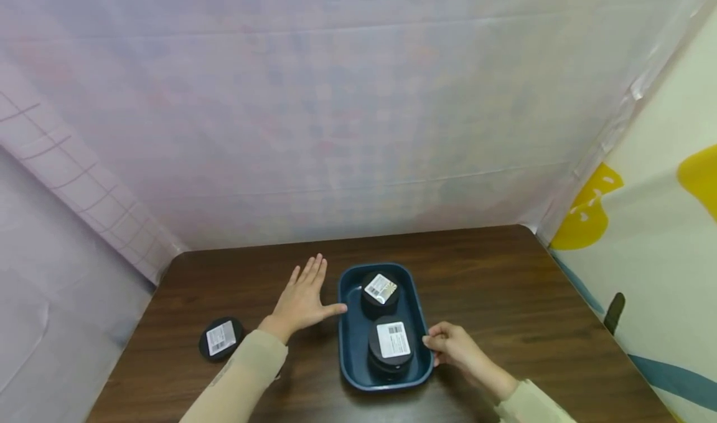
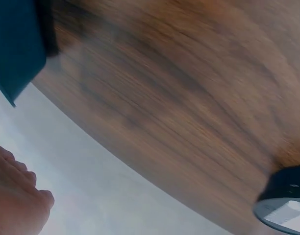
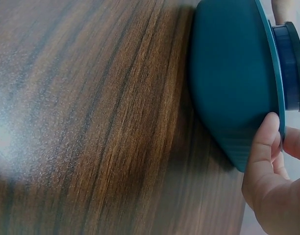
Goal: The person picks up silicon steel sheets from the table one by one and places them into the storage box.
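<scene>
A dark blue tray (image 1: pixel 353 342) sits on the brown wooden table (image 1: pixel 504 286). Two black round containers with white labels lie in it, one at the far end (image 1: pixel 380 292) and one at the near end (image 1: pixel 392 345). My left hand (image 1: pixel 307 298) lies flat on the table, fingers straight, its thumb touching the tray's left rim. My right hand (image 1: pixel 442 343) pinches the tray's right rim. In the right wrist view its fingers (image 3: pixel 267 147) curl over the edge of the tray (image 3: pixel 228 83), beside a container (image 3: pixel 292 63).
A third black labelled container (image 1: pixel 221 338) lies on the table to the left, by my left sleeve, and shows in the left wrist view (image 2: pixel 287 200). Pale sheeting walls the table at the back and left, and a white patterned sheet hangs at the right.
</scene>
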Action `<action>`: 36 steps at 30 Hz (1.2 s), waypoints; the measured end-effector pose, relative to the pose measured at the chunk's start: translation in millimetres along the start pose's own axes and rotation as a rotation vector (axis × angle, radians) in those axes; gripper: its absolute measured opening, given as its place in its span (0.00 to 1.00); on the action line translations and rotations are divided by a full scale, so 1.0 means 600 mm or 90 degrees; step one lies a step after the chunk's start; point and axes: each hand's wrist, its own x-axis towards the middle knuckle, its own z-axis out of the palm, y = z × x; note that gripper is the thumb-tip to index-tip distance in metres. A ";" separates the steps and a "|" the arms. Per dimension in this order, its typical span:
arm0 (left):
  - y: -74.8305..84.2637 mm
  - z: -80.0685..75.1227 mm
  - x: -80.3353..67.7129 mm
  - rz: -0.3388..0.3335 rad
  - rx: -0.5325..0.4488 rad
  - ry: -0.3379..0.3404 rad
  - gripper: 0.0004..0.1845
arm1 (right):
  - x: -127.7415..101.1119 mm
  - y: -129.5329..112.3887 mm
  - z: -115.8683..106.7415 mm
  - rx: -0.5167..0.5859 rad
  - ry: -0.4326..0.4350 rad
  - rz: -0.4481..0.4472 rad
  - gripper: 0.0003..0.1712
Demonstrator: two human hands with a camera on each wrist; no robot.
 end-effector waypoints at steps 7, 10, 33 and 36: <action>-0.015 0.012 -0.010 -0.008 -0.016 -0.010 0.60 | -0.004 0.002 -0.010 -0.014 0.009 0.009 0.14; -0.022 0.015 -0.014 -0.012 -0.022 -0.007 0.59 | -0.002 0.002 -0.011 -0.016 0.008 0.007 0.14; -0.131 0.023 -0.109 -0.130 -0.032 0.056 0.56 | 0.009 -0.005 -0.020 -0.028 0.010 -0.004 0.15; -0.146 0.023 -0.122 -0.144 -0.031 0.056 0.56 | 0.008 -0.004 -0.020 -0.032 0.009 0.000 0.14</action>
